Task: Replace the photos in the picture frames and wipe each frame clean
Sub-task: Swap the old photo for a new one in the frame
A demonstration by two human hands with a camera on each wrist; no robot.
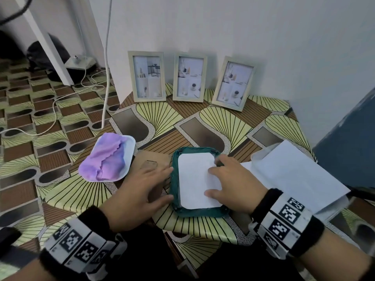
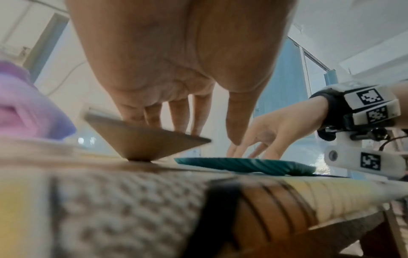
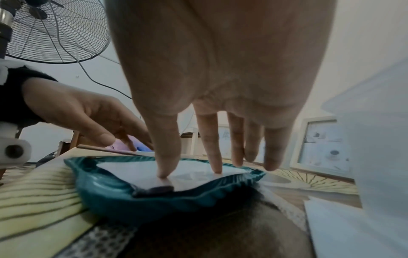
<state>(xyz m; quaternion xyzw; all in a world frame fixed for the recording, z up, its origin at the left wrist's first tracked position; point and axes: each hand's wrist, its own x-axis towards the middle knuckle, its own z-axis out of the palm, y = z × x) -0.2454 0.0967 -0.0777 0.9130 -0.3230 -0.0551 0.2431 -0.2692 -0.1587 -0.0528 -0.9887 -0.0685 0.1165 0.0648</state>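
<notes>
Pressing down with my right hand, I have thumb and forefinger straight on a white photo lying blank side up in the back of a teal picture frame. That frame lies face down near the front edge of the worktop; its ribbed border shows round the paper on all sides. The right fingers are spread and nearly straight, gripping nothing; the outer two hang just past the frame's far rim.

My left hand lies just left of the frame, fingers extended and resting on a brown backing board. In the left wrist view the board is tilted, one corner down on the worktop. Whether the thumb touches the frame I cannot tell.

Further left, a white tray holds a crumpled purple cloth and overhangs the worktop's left edge. At my right, white sheets lie over a translucent plastic container, close beside the frame. Three pale wooden frames stand against the wall at the back, each showing a collage print. Bare patterned cloth lies between them and the teal frame.

No readable words appear; the only markings are black-and-white square codes on both wristbands.
</notes>
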